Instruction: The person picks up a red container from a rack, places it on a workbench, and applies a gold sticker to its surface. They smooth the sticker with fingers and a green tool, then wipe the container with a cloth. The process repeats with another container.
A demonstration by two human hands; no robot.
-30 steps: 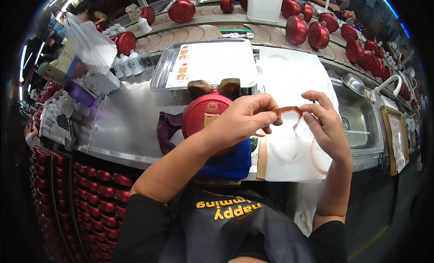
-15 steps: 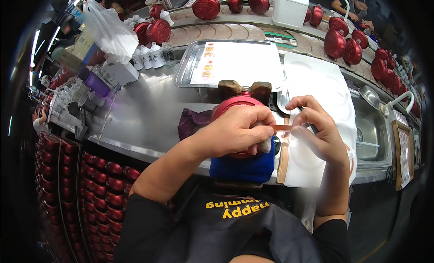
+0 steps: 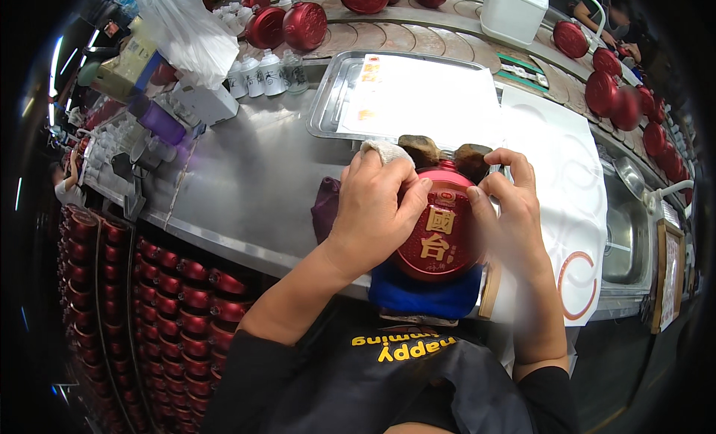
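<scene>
- Across they come: left hand (image 3: 375, 206) and right hand (image 3: 513, 210) now flank the round red bottle (image 3: 447, 232), and its gold-lettered face, covered half a second ago, shows between them.
- Left hand curls around a whitish cloth (image 3: 389, 151), thumb at the bottle's upper rim.
- Right hand bends its fingers narrowly, thumb by the opposite rim; whether it grips the thin strip seen earlier, I cannot tell.
- Bottle sits over a blue cloth (image 3: 425, 294), neck between two dark blocks (image 3: 419, 150).
- Both hands block the bottle's sides from view.
- Left of it, a purple cloth (image 3: 324, 206) peeks past the wrist on the metal table (image 3: 246, 173).
- Beyond, a tray (image 3: 328, 109) carries a white sheet (image 3: 425, 98).
- Rightward, a reddish curved strip (image 3: 562, 292) lies on white paper (image 3: 563, 173), near the sink (image 3: 626, 244).
</scene>
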